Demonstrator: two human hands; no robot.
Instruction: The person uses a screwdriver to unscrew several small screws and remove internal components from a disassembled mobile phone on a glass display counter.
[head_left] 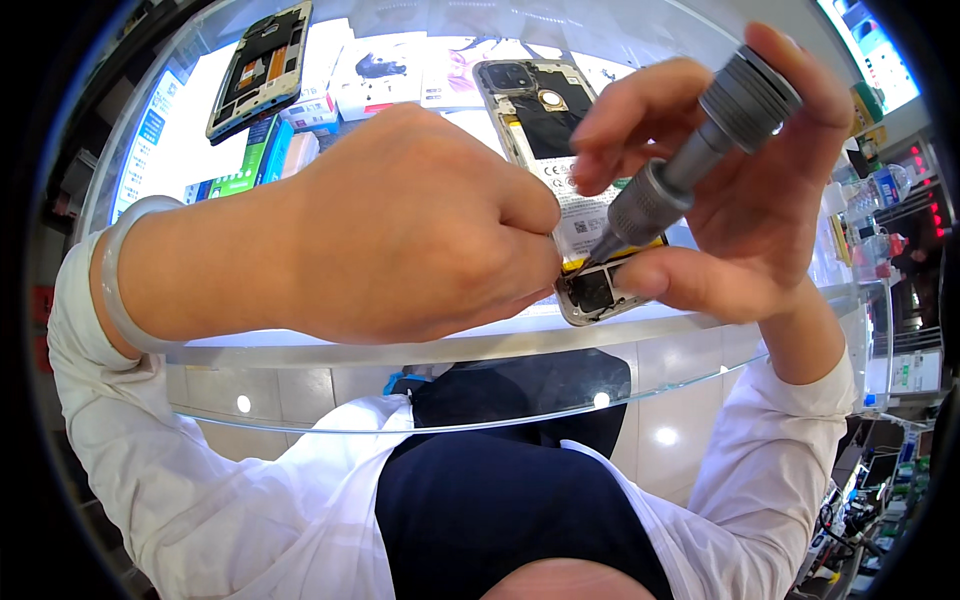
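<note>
A phone with its back off rests on the glass counter, showing a black upper section, a pale battery and a dark lower module. My right hand is closed around a grey screwdriver, the thumb low beside its collar and other fingers up at the thick knob. The screwdriver slants down to the left, its thin tip near the lower end of the battery; exact contact is too small to tell. My left hand is curled into a fist at the phone's left edge. Its fingertips are hidden, and whatever they grip cannot be seen.
Another opened phone lies at the far left. Beneath the glass counter top are small coloured boxes and printed white boxes. Bottles and clutter line the right side.
</note>
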